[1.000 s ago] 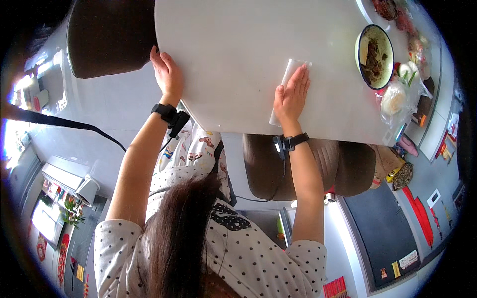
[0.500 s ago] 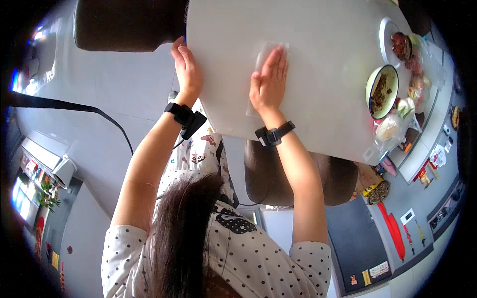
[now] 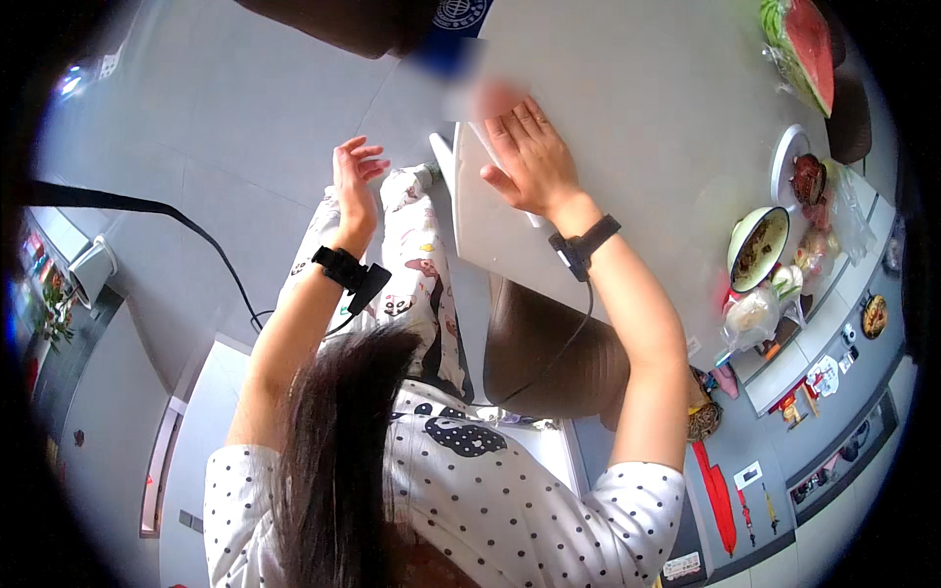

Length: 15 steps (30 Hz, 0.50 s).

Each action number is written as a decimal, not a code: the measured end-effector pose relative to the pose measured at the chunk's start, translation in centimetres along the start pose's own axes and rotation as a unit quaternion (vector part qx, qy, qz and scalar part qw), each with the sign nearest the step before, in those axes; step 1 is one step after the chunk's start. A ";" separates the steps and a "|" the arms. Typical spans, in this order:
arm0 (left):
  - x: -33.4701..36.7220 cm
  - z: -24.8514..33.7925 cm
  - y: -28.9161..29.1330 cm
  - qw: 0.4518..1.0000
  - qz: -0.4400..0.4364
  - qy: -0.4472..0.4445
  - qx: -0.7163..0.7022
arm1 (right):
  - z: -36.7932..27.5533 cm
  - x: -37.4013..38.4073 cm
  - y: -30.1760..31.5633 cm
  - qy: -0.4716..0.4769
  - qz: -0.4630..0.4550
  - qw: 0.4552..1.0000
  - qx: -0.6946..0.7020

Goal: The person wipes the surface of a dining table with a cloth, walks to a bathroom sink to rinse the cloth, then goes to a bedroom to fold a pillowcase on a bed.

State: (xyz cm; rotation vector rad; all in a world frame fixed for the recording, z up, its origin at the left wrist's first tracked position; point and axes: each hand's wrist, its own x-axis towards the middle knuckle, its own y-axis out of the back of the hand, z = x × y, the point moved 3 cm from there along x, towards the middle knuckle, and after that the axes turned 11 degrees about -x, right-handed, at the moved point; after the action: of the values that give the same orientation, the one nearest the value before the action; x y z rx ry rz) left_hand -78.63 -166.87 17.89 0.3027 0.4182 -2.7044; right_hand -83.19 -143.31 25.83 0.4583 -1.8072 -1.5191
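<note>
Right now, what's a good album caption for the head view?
Right hand flat on a white cloth on the table; left hand in midair.

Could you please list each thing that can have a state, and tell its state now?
Left hand: empty, off the table, fingers loosely bent.
Right hand: flat on the white sheet.
White sheet: on the table, partly covered.
Bowl: contains dark food.
Watermelon piece: cut, red flesh exposed.
Clear bag: holding something pale.
</note>
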 end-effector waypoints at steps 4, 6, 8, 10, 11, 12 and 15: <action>-0.8 -2.0 1.7 0.992 0.067 0.103 -0.034 | -0.3 -0.7 0.3 0.094 -0.053 0.994 0.004; -1.2 -2.3 1.2 0.993 0.042 0.104 -0.023 | -0.4 -0.9 0.5 0.124 -0.065 0.990 0.007; -1.6 -2.2 0.4 0.995 -0.007 0.097 -0.012 | -0.6 -1.4 0.6 0.151 -0.079 0.985 0.011; -1.9 -2.2 -0.2 0.995 -0.021 0.095 -0.006 | -1.0 -2.2 0.7 0.213 -0.117 0.970 0.000; -2.1 -2.2 -0.5 0.995 -0.035 0.091 0.000 | -0.9 -2.8 0.8 0.211 -0.118 0.970 0.001; -2.3 -2.4 -0.6 0.995 -0.036 0.093 -0.001 | -1.0 -3.6 0.9 0.221 -0.124 0.967 0.011; -2.5 -3.0 -1.1 0.993 -0.042 0.109 -0.012 | -0.5 -6.7 1.4 0.222 -0.136 0.965 0.012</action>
State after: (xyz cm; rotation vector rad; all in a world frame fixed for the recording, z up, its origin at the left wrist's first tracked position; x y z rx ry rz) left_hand -76.33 -164.06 16.02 0.5896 0.5371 -2.7551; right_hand -78.07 -138.77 25.24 1.0077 -1.4512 -1.4286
